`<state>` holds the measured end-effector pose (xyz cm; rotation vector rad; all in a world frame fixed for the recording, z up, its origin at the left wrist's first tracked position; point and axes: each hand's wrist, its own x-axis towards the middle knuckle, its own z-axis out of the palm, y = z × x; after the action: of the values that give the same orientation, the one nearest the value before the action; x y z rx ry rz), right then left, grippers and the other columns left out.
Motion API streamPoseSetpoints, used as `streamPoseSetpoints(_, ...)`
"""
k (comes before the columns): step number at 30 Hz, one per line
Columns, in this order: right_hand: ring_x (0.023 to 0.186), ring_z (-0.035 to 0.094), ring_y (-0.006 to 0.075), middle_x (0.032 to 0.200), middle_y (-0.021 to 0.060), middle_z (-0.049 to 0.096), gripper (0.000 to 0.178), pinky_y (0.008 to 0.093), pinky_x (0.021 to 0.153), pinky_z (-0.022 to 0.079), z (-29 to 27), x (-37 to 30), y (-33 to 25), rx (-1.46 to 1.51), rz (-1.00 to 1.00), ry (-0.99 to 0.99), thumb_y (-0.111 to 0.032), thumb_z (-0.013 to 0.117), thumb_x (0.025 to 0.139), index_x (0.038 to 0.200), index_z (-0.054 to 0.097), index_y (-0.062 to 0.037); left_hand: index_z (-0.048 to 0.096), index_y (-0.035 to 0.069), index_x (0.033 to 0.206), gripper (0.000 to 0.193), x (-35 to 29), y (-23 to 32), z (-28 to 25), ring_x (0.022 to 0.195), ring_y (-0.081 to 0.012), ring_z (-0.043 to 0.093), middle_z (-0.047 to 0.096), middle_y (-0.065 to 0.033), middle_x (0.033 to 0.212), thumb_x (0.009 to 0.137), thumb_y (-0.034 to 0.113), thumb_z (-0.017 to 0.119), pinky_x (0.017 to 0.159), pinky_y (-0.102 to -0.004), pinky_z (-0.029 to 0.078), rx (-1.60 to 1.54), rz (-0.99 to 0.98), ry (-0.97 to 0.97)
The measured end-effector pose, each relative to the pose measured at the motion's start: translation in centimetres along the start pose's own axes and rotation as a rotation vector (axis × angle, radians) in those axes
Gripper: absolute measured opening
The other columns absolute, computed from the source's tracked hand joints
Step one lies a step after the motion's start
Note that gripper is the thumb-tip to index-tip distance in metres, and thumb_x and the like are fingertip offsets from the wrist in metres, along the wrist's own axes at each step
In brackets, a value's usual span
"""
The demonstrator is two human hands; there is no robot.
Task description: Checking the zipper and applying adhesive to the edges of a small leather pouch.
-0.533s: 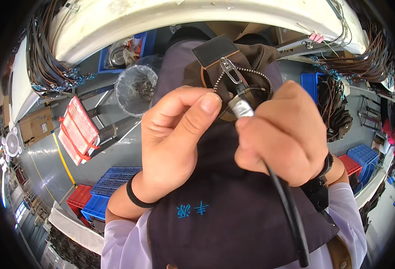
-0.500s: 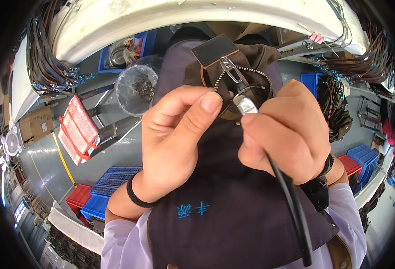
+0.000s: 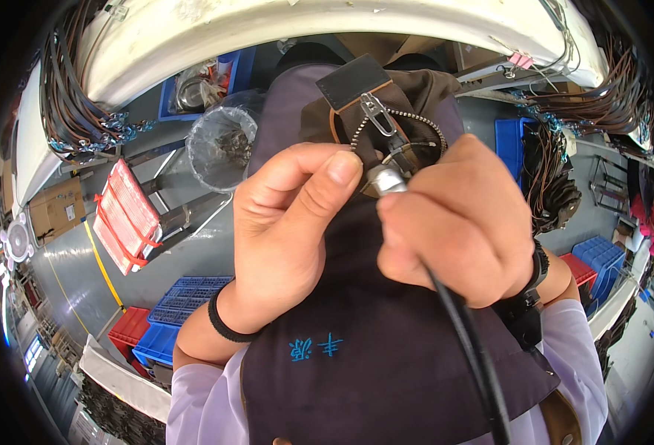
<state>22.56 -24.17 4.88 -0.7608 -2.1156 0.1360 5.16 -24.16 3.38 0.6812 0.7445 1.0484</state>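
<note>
A brown fabric piece (image 3: 423, 87) with a black patch (image 3: 354, 81) lies on my lap. On it a metal-toothed zipper (image 3: 420, 115) curves in a loop, with a silver zipper pull (image 3: 377, 117) near its middle. My left hand (image 3: 286, 222) pinches the zipper's left edge between thumb and forefinger. My right hand (image 3: 464, 230) is closed around a tool that looks like pliers, with a metal head (image 3: 388, 180) and a long black handle (image 3: 464, 334). The head is up against the zipper; its jaws are partly hidden, so I cannot tell whether they grip the teeth.
A white-topped table (image 3: 327, 30) curves across the front, with bundles of brown straps (image 3: 71, 89) hanging at both sides. A plastic-lined bin (image 3: 219, 152) stands front left, near a red-tied stack (image 3: 127, 215). Blue crates (image 3: 186, 300) sit left, and more blue crates (image 3: 598, 263) right.
My right hand and the tool have shifted slightly left, and the metal head has turned and come nearer to my left thumb. My left hand keeps its pinch.
</note>
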Motion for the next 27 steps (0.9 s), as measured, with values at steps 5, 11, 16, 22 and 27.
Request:
streamPoseSetpoints(5, 0.053, 0.047, 0.0183, 0.073, 0.0090, 0.054, 0.021, 0.0284, 0.043, 0.035, 0.2, 0.1, -0.5, 0.001, 0.070, 0.029, 0.001, 0.065, 0.072, 0.091, 0.057, 0.0015, 0.064, -0.001, 0.098, 0.013, 0.4, -0.1, 0.2, 0.081, -0.0068, 0.056, 0.066, -0.0039, 0.090, 0.091, 0.008, 0.059, 0.075, -0.0221, 0.046, -0.059, -0.028, -0.050)
streamPoseSetpoints(11, 0.055, 0.049, 0.0193, 0.073, 0.0102, 0.055, 0.021, 0.0285, 0.044, 0.035, -0.4, -0.3, 0.0, -0.034, 0.057, 0.001, 0.001, 0.065, 0.072, 0.092, 0.059, 0.0015, 0.064, -0.001, 0.098, 0.013, 0.3, -0.3, -0.1, 0.082, -0.0075, 0.057, 0.066, -0.0046, 0.090, 0.091, 0.008, 0.058, 0.077, -0.0231, 0.047, 0.002, 0.011, -0.024)
streamPoseSetpoints(16, 0.055, 0.049, 0.0193, 0.073, 0.0103, 0.055, 0.021, 0.0288, 0.044, 0.035, -0.1, 0.3, -0.4, -0.007, 0.058, -0.013, 0.001, 0.065, 0.071, 0.091, 0.059, 0.0021, 0.060, 0.003, 0.098, 0.016, 0.0, 0.4, 1.1, 0.074, -0.0050, 0.052, 0.056, 0.0021, 0.079, 0.095, 0.017, 0.053, 0.067, -0.0210, 0.044, 0.156, -0.050, 0.063)
streamPoseSetpoints(22, 0.053, 0.046, 0.0192, 0.074, 0.0102, 0.054, 0.022, 0.0291, 0.044, 0.036, -0.3, -0.2, 0.0, -0.032, 0.045, 0.009, 0.002, 0.066, 0.070, 0.091, 0.058, 0.0024, 0.060, 0.003, 0.097, 0.016, 0.0, 0.3, 0.9, 0.071, -0.0062, 0.052, 0.058, 0.0006, 0.082, 0.095, 0.018, 0.053, 0.066, -0.0219, 0.045, 0.155, -0.037, 0.019)
streamPoseSetpoints(27, 0.054, 0.046, 0.0201, 0.075, 0.0105, 0.053, 0.024, 0.0304, 0.045, 0.034, -0.9, -0.4, -0.1, -0.007, 0.122, -0.027, 0.000, 0.066, 0.073, 0.095, 0.057, 0.0003, 0.061, 0.003, 0.097, 0.014, 0.0, 0.0, 0.3, 0.075, -0.0062, 0.051, 0.059, 0.0009, 0.085, 0.094, 0.016, 0.054, 0.069, -0.0227, 0.043, 0.146, -0.030, 0.013)
